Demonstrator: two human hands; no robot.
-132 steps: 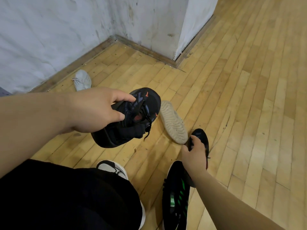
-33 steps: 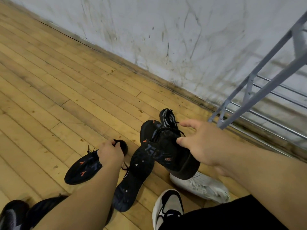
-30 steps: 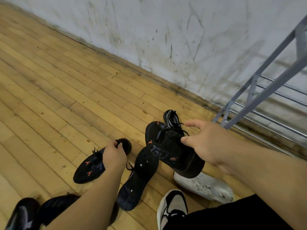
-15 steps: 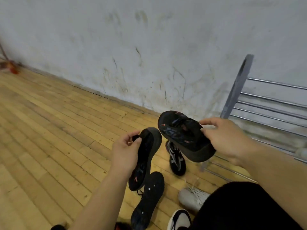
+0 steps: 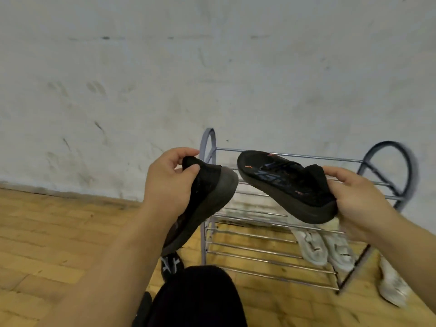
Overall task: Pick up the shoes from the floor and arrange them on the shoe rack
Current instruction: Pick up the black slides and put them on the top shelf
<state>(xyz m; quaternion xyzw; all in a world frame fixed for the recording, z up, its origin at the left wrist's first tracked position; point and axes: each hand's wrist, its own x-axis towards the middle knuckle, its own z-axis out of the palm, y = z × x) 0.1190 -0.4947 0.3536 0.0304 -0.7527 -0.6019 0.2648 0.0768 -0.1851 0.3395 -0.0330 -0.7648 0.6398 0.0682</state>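
The right-hand black shoe (image 5: 286, 185) is in the air just over the top shelf of the shoe rack (image 5: 271, 234), with its toe pointing left and a little up. The right hand (image 5: 358, 201) is closed on its heel. The left-hand black shoe (image 5: 203, 201) hangs to the left of the rack, toe down and sole facing right, and the left hand (image 5: 168, 182) pinches its heel collar firmly.

To do this step well, I think each shoe should be turned level, sole down, and lowered so the sole crosses several rods. Then it will not tip or slip between them. The two should sit side by side.

Both shoes are black knit with thick dark soles. The right one shows small orange marks and blue lettering. A pair of pale shoes (image 5: 323, 246) lies on the lowest shelf, and another pale shoe (image 5: 391, 284) is on the wooden floor (image 5: 59, 232) beside the rack.
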